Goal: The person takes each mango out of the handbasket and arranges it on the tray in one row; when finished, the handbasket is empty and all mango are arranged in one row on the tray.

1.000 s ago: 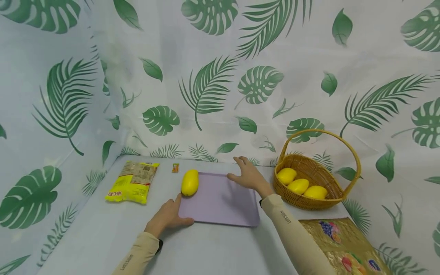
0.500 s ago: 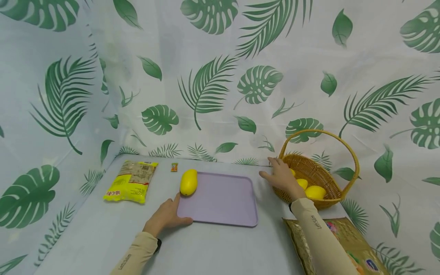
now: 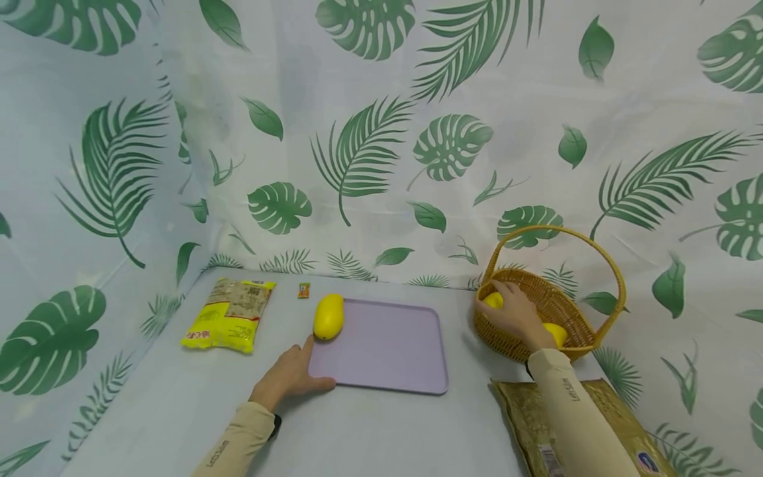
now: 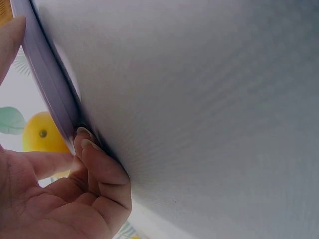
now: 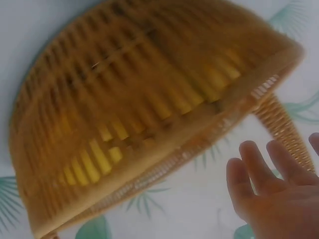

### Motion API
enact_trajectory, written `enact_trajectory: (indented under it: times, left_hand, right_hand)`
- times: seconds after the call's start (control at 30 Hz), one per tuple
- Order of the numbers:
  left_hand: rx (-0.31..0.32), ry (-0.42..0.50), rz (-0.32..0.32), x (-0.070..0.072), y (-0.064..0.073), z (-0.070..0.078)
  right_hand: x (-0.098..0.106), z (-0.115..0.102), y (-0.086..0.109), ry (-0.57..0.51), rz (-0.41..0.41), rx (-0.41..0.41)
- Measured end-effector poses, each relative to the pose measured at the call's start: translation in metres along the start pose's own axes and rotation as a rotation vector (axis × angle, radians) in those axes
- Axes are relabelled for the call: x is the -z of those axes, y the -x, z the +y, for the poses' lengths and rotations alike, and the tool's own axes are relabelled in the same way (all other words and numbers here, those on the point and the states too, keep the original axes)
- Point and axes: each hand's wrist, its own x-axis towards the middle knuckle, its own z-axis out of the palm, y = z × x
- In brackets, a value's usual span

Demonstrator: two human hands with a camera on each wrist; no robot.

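Observation:
A lavender tray (image 3: pixel 387 348) lies on the table, with a yellow mango (image 3: pixel 329 317) across its far left corner. At the tray's near left corner, my left hand (image 3: pixel 290 374) holds the rim; in the left wrist view the fingertips (image 4: pixel 85 139) curl in against the edge. My right hand (image 3: pixel 515 313) reaches into a wicker basket (image 3: pixel 581 344), over a yellow lemon (image 3: pixel 493 300) at its left end. Another lemon (image 3: pixel 556 333) shows to the right of the wrist, and the hand covers what lies between. Loosely spread fingers (image 5: pixel 256 167) appear in the right wrist view.
A yellow snack bag (image 3: pixel 229 315) lies to the left, and a small orange packet (image 3: pixel 304 290) sits near the back. Beneath my right forearm is a golden bag (image 3: pixel 512 404). The basket's tall handle (image 3: pixel 554 228) arches over it. Leaf-printed cloth (image 3: pixel 381 132) hangs behind.
My right hand has moved right from above the tray into the basket, reaching the left lemon. The left hand stays at the tray's corner; tray and mango have not moved.

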Motion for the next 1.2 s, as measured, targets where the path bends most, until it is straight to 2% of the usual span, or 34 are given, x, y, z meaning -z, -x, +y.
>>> enact_trajectory:
  times: [0.3,0.67,0.8,0.97,1.2]
  left_hand:
    - [-0.005,-0.006,0.008,0.002,0.001,0.002]
    - [0.013,0.003,-0.006,0.002,0.002,0.002]
    - [0.01,0.008,-0.001,0.002,0.002,0.002]
    - [0.006,0.002,0.002,0.003,0.002,0.002]
    - [-0.003,0.003,0.003,0.003,0.003,0.003]
  right_hand:
    - [0.009,0.018,0.002,0.071,-0.063,-0.008]
    - [0.014,0.037,0.003,0.137,-0.166,0.035]
    - [0.016,0.042,0.001,0.151,-0.227,0.006]
    - [0.016,0.05,-0.002,0.151,-0.293,-0.078]
    - [0.011,0.062,-0.002,0.201,-0.313,-0.08]
